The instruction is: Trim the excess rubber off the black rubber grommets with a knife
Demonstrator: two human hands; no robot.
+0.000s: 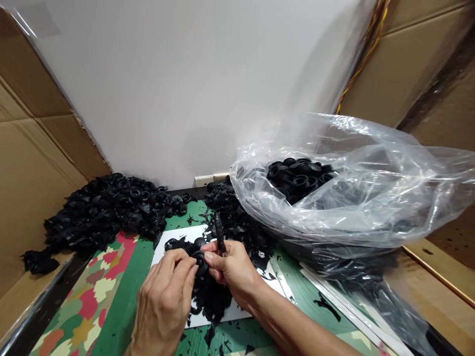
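Between both hands is a round black ribbed rubber boot (201,263), held over a white sheet (171,236). My left hand (165,291) is closed, its thumb and fingertips pinching the boot's left edge. On the other side, my right hand (237,269) grips the boot with thumb and finger. A black pen-shaped tool (219,232) sticks up from that same hand, its lower end hidden by the fingers. Black rubber scraps (213,304) lie on the sheet below the hands, with more ribbed pieces (181,244) just behind the left fingers.
A large heap of black rubber parts (111,207) stands at the left against cardboard (37,133). At the right, a clear plastic bag (371,198) holds several black ribbed boots (299,178). Dark trimmings (245,222) pile behind the sheet. The green tabletop (122,296) carries scattered bits.
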